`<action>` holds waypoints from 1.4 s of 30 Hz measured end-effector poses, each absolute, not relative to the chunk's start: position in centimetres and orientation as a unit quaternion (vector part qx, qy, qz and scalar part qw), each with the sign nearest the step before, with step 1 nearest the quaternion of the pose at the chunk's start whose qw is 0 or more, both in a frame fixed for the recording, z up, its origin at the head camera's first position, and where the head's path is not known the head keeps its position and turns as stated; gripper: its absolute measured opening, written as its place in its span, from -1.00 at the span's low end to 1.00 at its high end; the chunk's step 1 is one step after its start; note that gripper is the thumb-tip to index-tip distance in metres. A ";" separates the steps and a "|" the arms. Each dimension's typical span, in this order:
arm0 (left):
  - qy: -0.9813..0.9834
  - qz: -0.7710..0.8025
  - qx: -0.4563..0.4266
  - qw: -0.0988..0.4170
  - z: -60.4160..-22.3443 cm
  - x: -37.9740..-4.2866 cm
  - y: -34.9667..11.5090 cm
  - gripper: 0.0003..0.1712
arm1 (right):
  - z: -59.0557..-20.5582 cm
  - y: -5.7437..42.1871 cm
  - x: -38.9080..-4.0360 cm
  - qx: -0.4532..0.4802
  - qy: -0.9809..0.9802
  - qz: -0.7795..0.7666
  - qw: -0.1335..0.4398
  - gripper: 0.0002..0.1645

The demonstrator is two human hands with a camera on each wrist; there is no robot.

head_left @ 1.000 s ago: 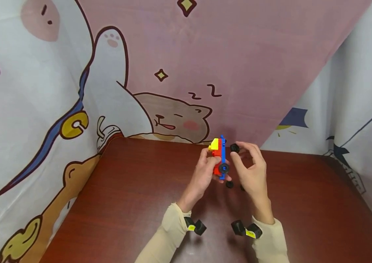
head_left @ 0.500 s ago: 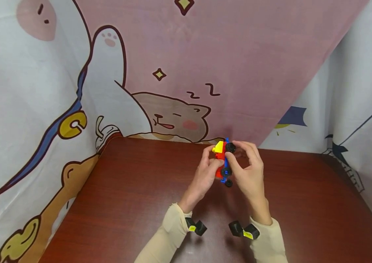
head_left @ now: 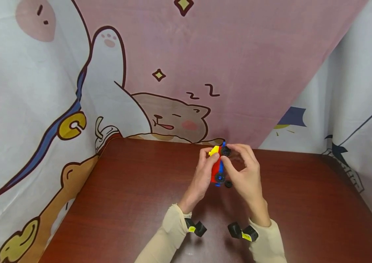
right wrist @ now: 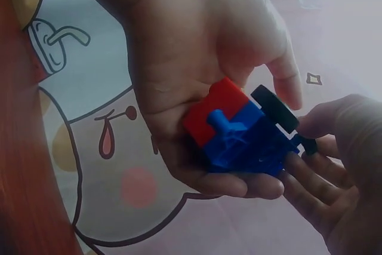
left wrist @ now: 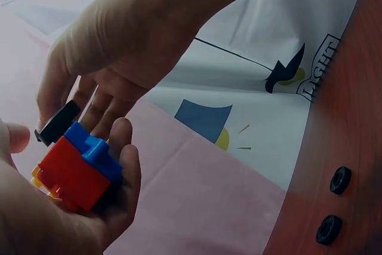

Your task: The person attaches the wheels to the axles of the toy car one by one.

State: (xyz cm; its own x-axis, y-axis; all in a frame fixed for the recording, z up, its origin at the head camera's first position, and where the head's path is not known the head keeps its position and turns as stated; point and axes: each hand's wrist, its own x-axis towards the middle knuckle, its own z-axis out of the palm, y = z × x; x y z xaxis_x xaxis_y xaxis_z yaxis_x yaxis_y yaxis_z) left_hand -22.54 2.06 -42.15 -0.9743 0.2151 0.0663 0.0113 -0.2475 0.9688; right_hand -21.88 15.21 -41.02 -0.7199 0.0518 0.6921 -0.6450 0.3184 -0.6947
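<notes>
The worktop (head_left: 133,215) filled the lower frame. Over it, right of centre, the left hand (head_left: 202,177) gripped a toy car (head_left: 216,172) and the right hand (head_left: 245,175) pinched a black wheel (head_left: 226,151). Apart a second earlier, that wheel had reached the car's side, so attachment seemed underway; its seating could not be told. Two loose wheels (left wrist: 341,180) lay at the left wrist view's lower right.

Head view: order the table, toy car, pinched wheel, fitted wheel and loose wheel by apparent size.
1. Table
2. Toy car
3. Pinched wheel, fitted wheel: alike, unranked
4. Loose wheel, perhaps because farther away
</notes>
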 end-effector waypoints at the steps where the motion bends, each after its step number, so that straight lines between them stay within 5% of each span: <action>1: 0.612 0.783 0.090 0.061 -42.1 -22.6 2.1 -0.57 | -41.1 15.2 -21.9 0.201 -0.748 0.546 0.319 -0.48; 19: 0.591 0.801 0.083 0.056 -42.1 -22.6 2.4 -0.61 | -41.1 14.7 -21.6 0.230 -0.749 0.535 0.316 -0.51; 24: 0.568 0.818 0.079 0.056 -42.0 -22.3 2.6 -0.65 | -41.1 14.1 -21.3 0.152 -0.737 0.613 0.241 -0.64; 30: 0.586 0.806 0.081 0.034 -42.0 -21.8 3.1 -0.63 | -41.0 13.5 -21.1 0.083 -0.750 0.650 0.084 -0.35; 42: 0.595 0.800 0.074 -0.002 -42.0 -21.8 3.4 -0.64 | -41.5 13.0 -21.4 0.088 -0.755 0.642 0.098 -0.38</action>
